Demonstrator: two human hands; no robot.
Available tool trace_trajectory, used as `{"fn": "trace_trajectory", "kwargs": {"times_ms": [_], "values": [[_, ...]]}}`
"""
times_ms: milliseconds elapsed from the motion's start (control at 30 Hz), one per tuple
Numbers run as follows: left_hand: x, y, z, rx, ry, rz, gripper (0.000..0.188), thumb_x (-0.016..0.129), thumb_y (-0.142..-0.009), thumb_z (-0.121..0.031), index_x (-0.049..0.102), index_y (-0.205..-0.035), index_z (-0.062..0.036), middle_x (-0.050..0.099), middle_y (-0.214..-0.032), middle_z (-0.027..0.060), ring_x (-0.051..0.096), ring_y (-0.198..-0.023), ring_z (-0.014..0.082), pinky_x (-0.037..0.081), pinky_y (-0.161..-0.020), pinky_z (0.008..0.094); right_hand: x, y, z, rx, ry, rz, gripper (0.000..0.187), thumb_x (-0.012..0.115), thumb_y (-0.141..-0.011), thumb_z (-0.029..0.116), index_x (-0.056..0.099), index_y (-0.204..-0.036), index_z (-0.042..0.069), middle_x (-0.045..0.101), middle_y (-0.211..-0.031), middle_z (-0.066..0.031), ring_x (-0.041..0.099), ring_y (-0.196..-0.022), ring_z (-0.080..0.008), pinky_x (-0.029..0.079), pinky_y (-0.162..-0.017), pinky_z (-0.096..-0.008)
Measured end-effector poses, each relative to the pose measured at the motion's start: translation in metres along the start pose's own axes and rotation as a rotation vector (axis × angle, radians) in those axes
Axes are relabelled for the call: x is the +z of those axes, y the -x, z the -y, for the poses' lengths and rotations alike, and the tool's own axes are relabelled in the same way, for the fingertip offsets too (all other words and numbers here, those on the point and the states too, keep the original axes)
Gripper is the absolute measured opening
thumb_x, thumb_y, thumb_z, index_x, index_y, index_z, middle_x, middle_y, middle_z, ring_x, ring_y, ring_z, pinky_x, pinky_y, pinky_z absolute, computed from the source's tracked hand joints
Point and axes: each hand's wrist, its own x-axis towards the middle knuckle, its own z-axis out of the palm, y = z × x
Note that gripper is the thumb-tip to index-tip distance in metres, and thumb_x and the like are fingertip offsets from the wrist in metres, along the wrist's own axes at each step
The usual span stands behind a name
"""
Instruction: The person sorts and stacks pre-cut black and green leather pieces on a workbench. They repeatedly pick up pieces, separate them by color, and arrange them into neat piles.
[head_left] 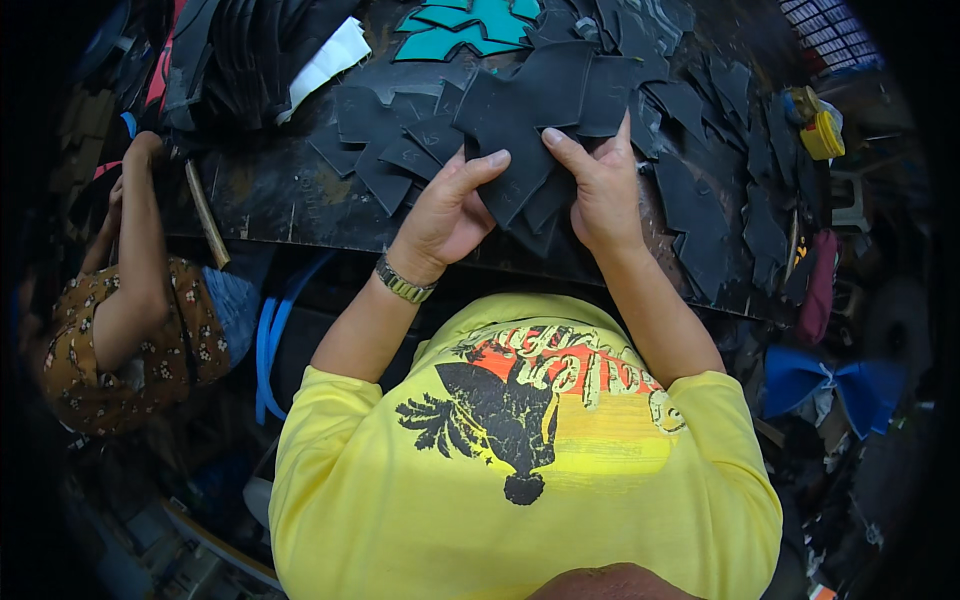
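Note:
Between my two hands is a stack of black cut-out sheet pieces [530, 95], fanned slightly, with angular notched outlines. My left hand [455, 205] grips its left side, thumb on top and fingers underneath. On the right side my right hand [600, 190] holds the stack the same way, its thumb lying on the top piece. Below and around the held stack, more black cut pieces [375, 140] with faint pale marks lie on the dark table [270, 205]. Part of the held stack's underside is hidden.
Teal cut pieces [470, 30] lie at the far side, beside a white cloth [330, 60]. Black pieces [700, 220] spread along the right edge near a yellow container [822, 135]. At left are a wooden stick [207, 215] and another person's arm [140, 260].

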Motion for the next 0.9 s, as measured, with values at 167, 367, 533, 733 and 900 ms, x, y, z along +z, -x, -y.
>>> {"fn": "trace_trajectory", "kwargs": {"times_ms": [167,367,533,733,900], "values": [[0.001,-0.005,0.001,-0.011,0.08,-0.018,0.039,0.051,-0.1,-0.016,0.047,-0.137,-0.0022,0.06,-0.13,0.0116,0.059,-0.121,0.0221,0.048,-0.104,0.04,-0.005,-0.002,0.008,-0.156,0.176,-0.053,0.084,0.068,-0.083,-0.006,0.019,-0.15,0.008,0.055,-0.124,-0.013,0.058,-0.111,-0.0197,0.051,-0.094,-0.0342],[-0.002,-0.001,0.001,0.022,-0.061,-0.041,0.04,0.053,-0.097,-0.01,0.047,-0.136,-0.0037,0.061,-0.127,0.0098,0.06,-0.117,0.0199,0.05,-0.1,0.0373,-0.025,-0.01,0.025,-0.514,0.809,-0.062,0.082,0.074,-0.084,0.009,0.027,-0.151,0.009,0.065,-0.111,-0.0126,0.062,-0.1,-0.0168,0.047,-0.092,-0.0321],[-0.002,0.002,0.006,0.016,-0.126,-0.031,0.042,0.058,-0.093,-0.007,0.049,-0.135,-0.0049,0.063,-0.122,0.0078,0.062,-0.114,0.0183,0.051,-0.098,0.0352,-0.019,-0.018,0.021,-0.298,0.72,-0.022,0.074,0.071,-0.086,0.006,0.032,-0.149,0.006,0.065,-0.09,-0.0068,0.061,-0.083,-0.0121,0.049,-0.074,-0.023],[-0.003,0.008,0.009,-0.012,0.086,-0.014,0.042,0.054,-0.099,-0.027,0.052,-0.133,-0.0019,0.065,-0.121,0.0118,0.066,-0.107,0.0204,0.053,-0.095,0.035,-0.013,-0.021,0.014,0.026,0.135,0.069,0.075,0.067,-0.087,0.0,0.028,-0.15,0.01,0.061,-0.101,-0.0081,0.062,-0.08,-0.0115,0.053,-0.067,-0.0216],[-0.003,0.004,0.011,0.041,0.224,0.196,0.051,0.046,-0.103,-0.038,0.05,-0.136,0.0001,0.063,-0.127,0.0123,0.063,-0.113,0.0197,0.051,-0.098,0.0336,-0.014,-0.023,0.007,0.168,-0.121,0.058,0.067,0.061,-0.09,-0.002,0.03,-0.147,0.011,0.06,-0.109,-0.011,0.064,-0.085,-0.0149,0.057,-0.066,-0.0263]]}}
